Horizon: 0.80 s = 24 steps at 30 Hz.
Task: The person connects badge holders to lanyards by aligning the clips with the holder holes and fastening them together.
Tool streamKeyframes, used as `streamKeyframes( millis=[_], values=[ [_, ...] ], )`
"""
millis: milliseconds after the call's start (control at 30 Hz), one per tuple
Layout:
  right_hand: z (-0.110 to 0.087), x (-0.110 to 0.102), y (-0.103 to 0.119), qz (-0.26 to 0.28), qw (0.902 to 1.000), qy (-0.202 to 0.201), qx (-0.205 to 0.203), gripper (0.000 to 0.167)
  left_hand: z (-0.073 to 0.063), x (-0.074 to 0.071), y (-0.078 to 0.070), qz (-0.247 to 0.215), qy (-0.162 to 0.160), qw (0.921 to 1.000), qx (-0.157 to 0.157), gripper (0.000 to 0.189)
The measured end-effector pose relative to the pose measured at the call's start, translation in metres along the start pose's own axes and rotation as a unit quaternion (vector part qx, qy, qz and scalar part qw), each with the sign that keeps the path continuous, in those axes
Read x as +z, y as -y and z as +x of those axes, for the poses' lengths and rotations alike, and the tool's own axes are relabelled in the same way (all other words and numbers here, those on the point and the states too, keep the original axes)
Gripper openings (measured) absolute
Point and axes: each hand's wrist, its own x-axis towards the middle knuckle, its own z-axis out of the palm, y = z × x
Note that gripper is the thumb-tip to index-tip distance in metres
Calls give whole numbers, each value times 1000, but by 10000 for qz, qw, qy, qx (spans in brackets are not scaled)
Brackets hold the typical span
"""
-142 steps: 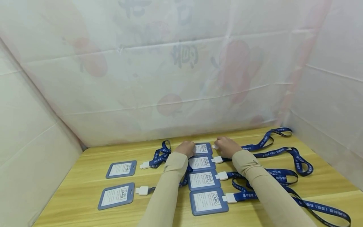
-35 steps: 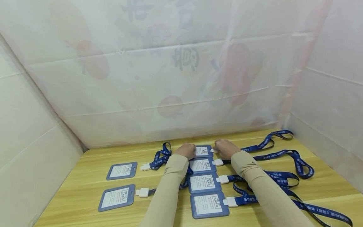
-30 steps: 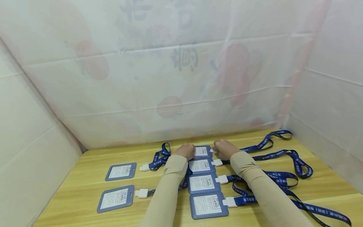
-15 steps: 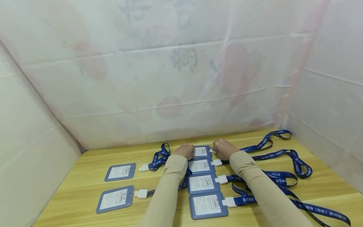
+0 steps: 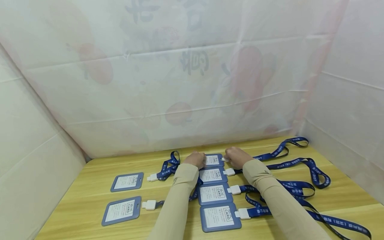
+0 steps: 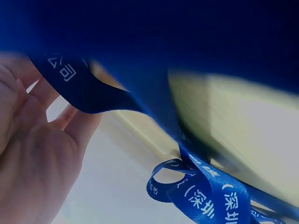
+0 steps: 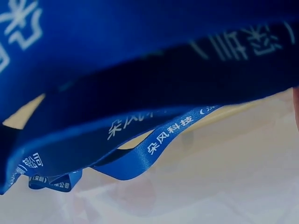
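Observation:
In the head view, a blue-grey badge holder (image 5: 213, 160) with a white card lies at the far end of a column of similar holders. My left hand (image 5: 195, 159) grips its left edge. At its slotted right edge, my right hand (image 5: 238, 157) pinches the white clip (image 5: 225, 160) of a blue lanyard (image 5: 274, 154). The clip's tip meets the slot; whether it is hooked through is too small to tell. In the left wrist view, my left hand (image 6: 39, 149) shows partly behind blue lanyard straps (image 6: 205, 186). Lanyard straps (image 7: 126, 163) cover most of the right wrist view.
Nearer holders (image 5: 221, 217) in the column have lanyard clips (image 5: 243, 213) at their slots. At left lie two separate holders (image 5: 127, 182), with two lanyards' clips (image 5: 152, 177) beside them. White sheeting (image 5: 180, 83) walls the wooden table (image 5: 90, 186) behind and on both sides.
Since the earliest frame, my right hand has brought the clip slightly left, from a small gap to the holder's slot edge. Over the last second both hands stay nearly still.

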Motion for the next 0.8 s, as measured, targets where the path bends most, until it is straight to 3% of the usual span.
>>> streamKeyframes(
  millis=[800],
  values=[
    [1,-2,2,112,9999,36,6,24,-4,-3,0,-116,-58,9999,-29,28]
  ],
)
